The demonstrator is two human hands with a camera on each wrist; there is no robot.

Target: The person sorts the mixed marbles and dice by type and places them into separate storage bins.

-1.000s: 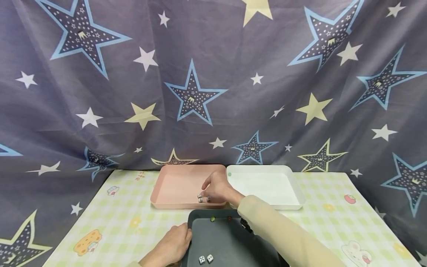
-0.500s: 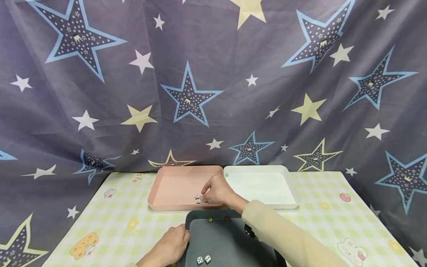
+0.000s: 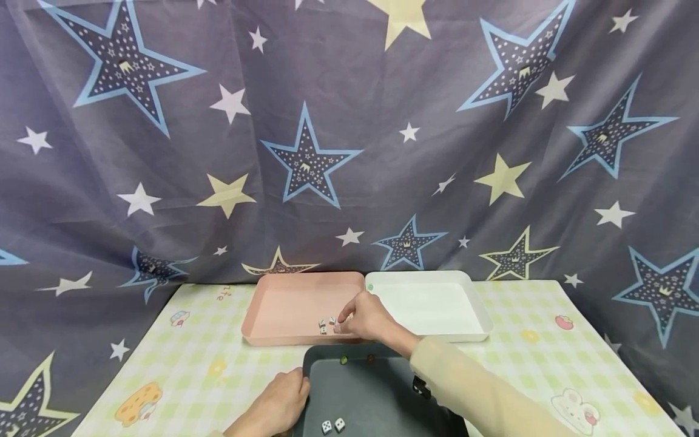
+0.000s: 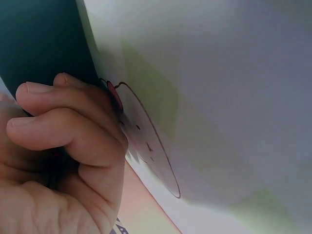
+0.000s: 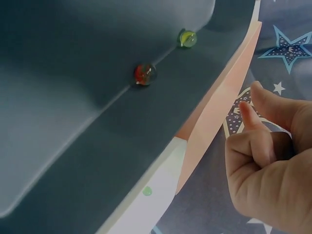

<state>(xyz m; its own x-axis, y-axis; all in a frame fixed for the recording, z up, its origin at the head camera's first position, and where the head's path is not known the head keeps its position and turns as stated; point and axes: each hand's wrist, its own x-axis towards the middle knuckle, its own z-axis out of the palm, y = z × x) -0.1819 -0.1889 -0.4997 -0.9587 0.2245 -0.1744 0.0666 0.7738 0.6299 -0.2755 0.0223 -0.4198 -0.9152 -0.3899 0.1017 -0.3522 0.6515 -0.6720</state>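
Observation:
My left hand [image 3: 278, 397] holds the left rim of a dark grey tray [image 3: 377, 394], fingers curled at its edge in the left wrist view. Two white dice [image 3: 333, 425] lie at the tray's near left; a green marble [image 3: 343, 360] and a red marble [image 3: 371, 358] rest along its far side. Over the front right of a pink tray [image 3: 284, 303] reaches my right hand [image 3: 367, 317]. Its thumb and index finger are extended with nothing seen between them in the right wrist view. Several dice [image 3: 323, 328] lie in the pink tray just left of its fingertips.
A white tray [image 3: 428, 303] adjoins the pink one on the right, with a green marble [image 3: 370, 287] in its far left corner. The checked tablecloth [image 3: 191, 364] spreads around the trays. Behind them hangs a grey star-patterned curtain [image 3: 355, 91].
My right hand has drawn back slightly to the right from the dice, which show more fully in the pink tray. The left hand stays at the grey tray's rim. The head view has shifted a little.

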